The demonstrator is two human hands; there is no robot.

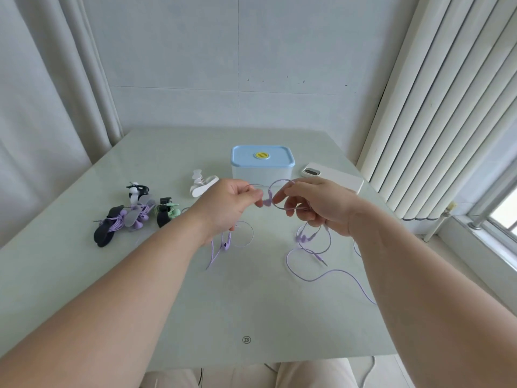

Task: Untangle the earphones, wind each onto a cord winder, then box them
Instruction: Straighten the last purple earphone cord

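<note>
Purple earphones (316, 277) hang in loops between both hands above the table's middle. My left hand (228, 204) pinches the thin cord at its fingertips. My right hand (316, 203) pinches the cord opposite, with a loop arching over its fingers. An earbud (226, 244) dangles below my left hand; another earbud (301, 238) and the jack plug (321, 259) hang low by my right hand. The rest of the cord trails on the table toward the right. The box (262, 165), white with a closed blue lid, stands behind my hands.
At the left lie wound earphones on winders: a purple set with dark and grey winders (123, 222), a green set (167, 212), a black-and-white one (137, 191). A white winder (202, 184) lies by the box. A white phone (333, 177) lies right of it.
</note>
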